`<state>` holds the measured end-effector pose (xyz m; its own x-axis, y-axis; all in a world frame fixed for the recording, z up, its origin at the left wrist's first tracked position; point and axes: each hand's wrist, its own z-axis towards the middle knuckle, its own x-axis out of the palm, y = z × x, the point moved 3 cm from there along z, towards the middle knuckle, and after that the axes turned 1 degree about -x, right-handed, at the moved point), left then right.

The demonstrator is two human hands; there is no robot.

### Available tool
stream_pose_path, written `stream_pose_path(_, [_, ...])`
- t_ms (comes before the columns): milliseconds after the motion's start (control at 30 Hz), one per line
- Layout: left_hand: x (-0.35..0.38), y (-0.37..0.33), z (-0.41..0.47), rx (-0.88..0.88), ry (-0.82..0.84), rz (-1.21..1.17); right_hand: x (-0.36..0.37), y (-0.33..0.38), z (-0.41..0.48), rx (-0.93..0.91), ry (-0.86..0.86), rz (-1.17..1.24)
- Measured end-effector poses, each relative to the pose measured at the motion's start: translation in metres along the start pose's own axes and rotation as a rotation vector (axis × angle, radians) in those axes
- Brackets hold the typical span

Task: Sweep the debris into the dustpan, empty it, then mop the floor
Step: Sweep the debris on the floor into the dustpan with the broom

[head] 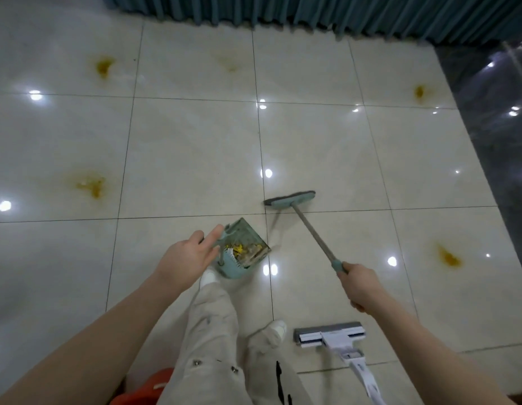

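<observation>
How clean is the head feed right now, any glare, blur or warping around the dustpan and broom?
Head view: ceiling-light glare dots the glossy floor tiles, with one spot just beside the dustpan; the broom looks slightly motion-smeared at its head; wide-angle distortion bows the tile joints towards the frame edges.

Indoor room, type unclear: a home or a hall. Glossy cream tile floor (195, 147) with yellow stains (91, 185), mirroring ceiling lights. Pleated teal curtain (312, 10) along far edge. Dark polished strip (493, 127) at right.

Cream tiled floor (195, 156), yellow stains (91, 185); mint dustpan (248, 241), yellow debris (238, 248); teal broom (289, 198); white-grey mop (330, 334); teal curtain (312, 10).
</observation>
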<state>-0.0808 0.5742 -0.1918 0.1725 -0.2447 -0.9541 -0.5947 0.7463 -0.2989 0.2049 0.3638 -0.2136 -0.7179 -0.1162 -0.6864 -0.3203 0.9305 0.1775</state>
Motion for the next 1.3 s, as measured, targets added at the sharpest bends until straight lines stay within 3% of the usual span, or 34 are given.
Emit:
stream_pose_path(167, [0.008,-0.018,-0.010,-0.034,0.027,0.016,0.052,-0.001,0.000,0.029,0.056,0.043])
stream_pose_path(300, [0.008,-0.018,-0.005,-0.072,0.082,-0.016,0.082,-0.018,-0.030,-0.028,0.118,-0.135])
stream_pose_path(567, [0.017,-0.021,-0.006,-0.142,0.153,-0.008,0.039,-0.059,-0.072,-0.153,0.212,-0.483])
stream_pose_path(667, [0.019,-0.022,-0.013,-0.099,0.109,0.017,0.006,-0.054,-0.062,-0.161,0.142,-0.419])
stream_pose_path(867, [0.010,0.000,-0.019,-0.308,0.096,0.041,-0.034,-0.040,-0.052,-0.185,0.055,-0.295])
stream_pose_path(1300, [-0.056,0.032,-0.017,-0.378,-0.025,0.169,-0.063,0.025,-0.012,-0.265,-0.024,-0.016])
